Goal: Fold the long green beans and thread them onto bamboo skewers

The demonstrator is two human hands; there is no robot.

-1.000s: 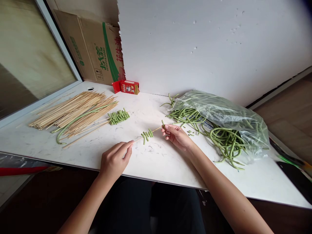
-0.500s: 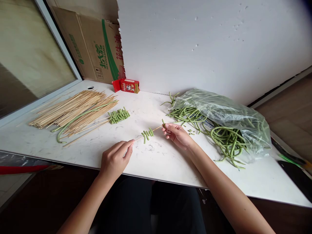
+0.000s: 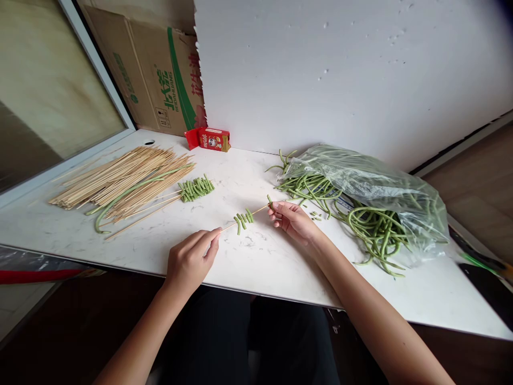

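Observation:
My left hand (image 3: 194, 255) pinches the lower left end of a thin wooden skewer (image 3: 228, 227), held slanting above the table. Several short green bean pieces (image 3: 244, 218) are threaded side by side near its middle. At the skewer's other end, my right hand (image 3: 294, 221) is closed on one more green bean piece (image 3: 270, 201) between thumb and fingers; whether the tip has pierced it I cannot tell. Left of centre lie finished-looking skewers of packed bean pieces (image 3: 196, 188). Beside them is a large pile of bare skewers (image 3: 120, 174), with a long green bean (image 3: 124, 199) across it.
On the right, a clear plastic bag (image 3: 360, 168) spills long green beans (image 3: 374, 230) onto the white table (image 3: 256, 267). Small bean scraps (image 3: 316, 216) lie by my right hand. A red box (image 3: 214, 140) stands at the back, near a cardboard carton (image 3: 150, 80). A white board (image 3: 340, 69) rises behind.
Both hands keep their grips on the skewer and bean piece, almost unmoved. The view has shifted very slightly; the threaded pieces stay in place.

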